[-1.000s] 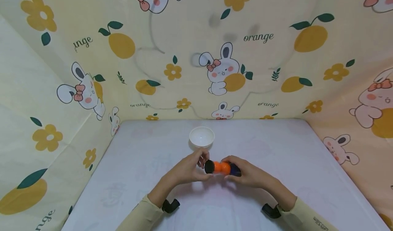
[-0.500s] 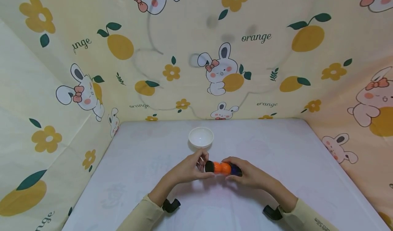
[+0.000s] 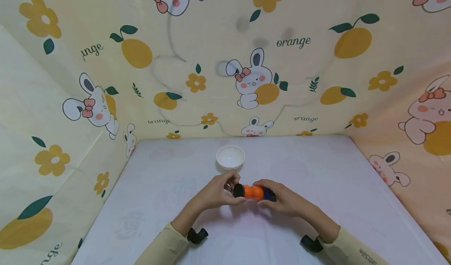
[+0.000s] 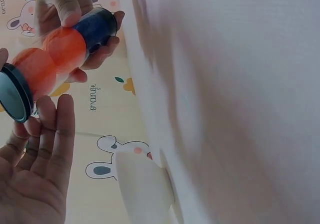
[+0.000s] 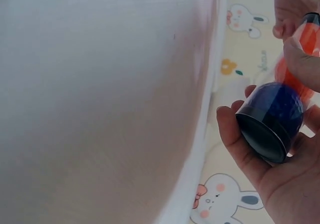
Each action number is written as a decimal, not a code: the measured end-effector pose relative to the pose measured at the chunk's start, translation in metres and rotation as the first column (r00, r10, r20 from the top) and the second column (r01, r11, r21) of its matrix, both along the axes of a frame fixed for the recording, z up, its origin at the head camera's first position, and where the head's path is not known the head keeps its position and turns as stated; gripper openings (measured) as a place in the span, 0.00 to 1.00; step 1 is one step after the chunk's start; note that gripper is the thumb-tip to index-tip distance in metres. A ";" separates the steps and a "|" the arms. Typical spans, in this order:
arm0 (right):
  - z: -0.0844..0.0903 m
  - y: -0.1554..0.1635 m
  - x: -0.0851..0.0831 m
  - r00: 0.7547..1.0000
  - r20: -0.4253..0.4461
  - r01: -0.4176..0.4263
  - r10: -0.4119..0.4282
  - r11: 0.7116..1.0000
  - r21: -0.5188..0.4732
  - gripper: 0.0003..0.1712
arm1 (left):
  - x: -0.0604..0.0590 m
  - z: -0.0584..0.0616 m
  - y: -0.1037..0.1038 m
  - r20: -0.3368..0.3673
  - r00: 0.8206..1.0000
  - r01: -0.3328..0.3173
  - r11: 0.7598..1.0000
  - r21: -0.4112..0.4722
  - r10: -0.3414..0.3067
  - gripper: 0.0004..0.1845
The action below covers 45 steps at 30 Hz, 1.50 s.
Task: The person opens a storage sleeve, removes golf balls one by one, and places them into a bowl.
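Note:
A clear tube [image 3: 254, 192] with black end caps, two orange balls and a dark blue ball inside, is held level above the table between both hands. The right hand [image 3: 284, 197] grips it round the blue end; in the right wrist view, fingers and thumb wrap the clear wall near the blue ball [image 5: 275, 103]. At the other end, the left hand [image 3: 215, 192] pinches the black cap [image 4: 17, 96] between thumb and fingertips. In the left wrist view, several left fingers [image 4: 62, 126] reach out past the cap, and the thumb is mostly cut off at the edge.
A white bowl [image 3: 230, 157] stands on the table just beyond the hands. White cloth covers the table [image 3: 148, 202]. Behind and at both sides hangs a printed curtain [image 3: 211, 42] with rabbits and oranges. Black wrist mounts [image 3: 197, 236] sit under both forearms.
The left thumb and fingertips have closed in on the black cap. The tube has shifted only very slightly; the right hand keeps its grip.

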State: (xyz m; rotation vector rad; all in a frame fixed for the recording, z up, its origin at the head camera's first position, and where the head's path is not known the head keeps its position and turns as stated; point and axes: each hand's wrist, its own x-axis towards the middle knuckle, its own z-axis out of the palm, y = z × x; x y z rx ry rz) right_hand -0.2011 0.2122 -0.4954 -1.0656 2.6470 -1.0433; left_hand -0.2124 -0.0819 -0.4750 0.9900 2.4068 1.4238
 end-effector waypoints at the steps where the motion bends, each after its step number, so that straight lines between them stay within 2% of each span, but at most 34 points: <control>1: 0.000 0.000 0.000 1.000 -0.005 0.003 -0.003 1.000 -0.002 0.31 | 0.000 0.000 0.000 -0.006 1.000 -0.005 1.000 0.002 0.005 0.26; 8: 0.002 0.003 0.000 0.999 -0.015 0.039 -0.040 0.999 -0.019 0.27 | 0.001 0.004 -0.002 -0.084 0.996 -0.022 0.999 0.041 0.025 0.28; 15: 0.002 0.004 -0.001 0.998 0.024 0.061 -0.061 0.998 -0.012 0.29 | 0.002 0.007 -0.003 -0.228 0.974 0.004 1.000 0.004 -0.003 0.30; 20: 0.003 0.005 -0.002 0.998 0.020 0.067 -0.066 0.998 -0.018 0.31 | 0.002 0.009 -0.005 -0.261 0.965 0.011 1.000 -0.016 -0.014 0.28; 24: 0.000 0.006 -0.002 0.997 -0.046 0.059 -0.060 0.998 -0.023 0.31 | 0.001 0.010 -0.006 -0.243 0.970 -0.005 1.000 -0.021 0.000 0.27; 28: -0.003 0.007 -0.002 0.996 -0.072 0.040 -0.043 0.998 -0.038 0.30 | 0.001 0.011 -0.007 -0.202 0.979 0.007 1.000 0.011 -0.005 0.26; 36: -0.003 0.007 0.000 0.998 -0.063 -0.018 0.014 0.998 -0.054 0.30 | -0.003 0.010 -0.010 -0.132 0.991 0.036 0.998 0.052 -0.029 0.24; 40: -0.003 0.005 -0.001 0.998 -0.057 -0.014 0.010 0.998 -0.063 0.30 | -0.004 0.010 -0.014 -0.073 0.997 0.023 0.997 0.074 -0.017 0.25; 45: -0.003 0.005 -0.001 0.999 -0.049 0.000 -0.003 0.998 -0.070 0.29 | -0.002 0.010 -0.011 0.003 1.000 0.002 0.999 0.044 -0.002 0.27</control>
